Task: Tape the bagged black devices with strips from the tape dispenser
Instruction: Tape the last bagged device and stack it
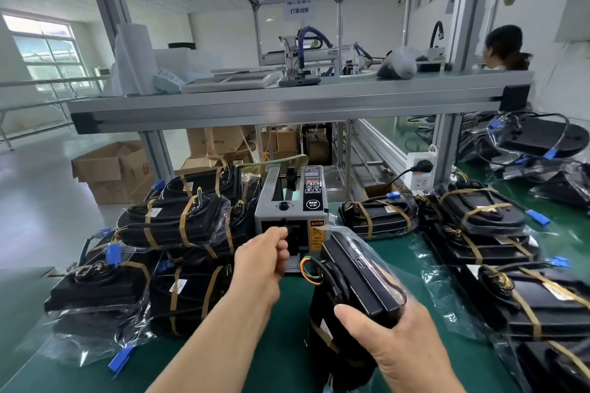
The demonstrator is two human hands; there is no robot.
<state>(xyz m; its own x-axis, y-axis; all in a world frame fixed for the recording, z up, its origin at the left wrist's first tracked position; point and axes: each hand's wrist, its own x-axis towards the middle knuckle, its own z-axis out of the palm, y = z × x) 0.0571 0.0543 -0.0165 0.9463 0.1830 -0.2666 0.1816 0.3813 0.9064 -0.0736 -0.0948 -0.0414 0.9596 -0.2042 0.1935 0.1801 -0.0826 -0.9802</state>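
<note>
Curling my left hand (265,252) at the mouth of the tape dispenser (292,210) — whether a strip is caught I cannot tell — I risk crooked, self-stuck tape, since the bagged black device (357,268) gripped in my right hand (392,338) just beside it wears slippery film.

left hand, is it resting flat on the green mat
No, the left hand is up at the front slot of the tape dispenser, fingers curled.
</note>
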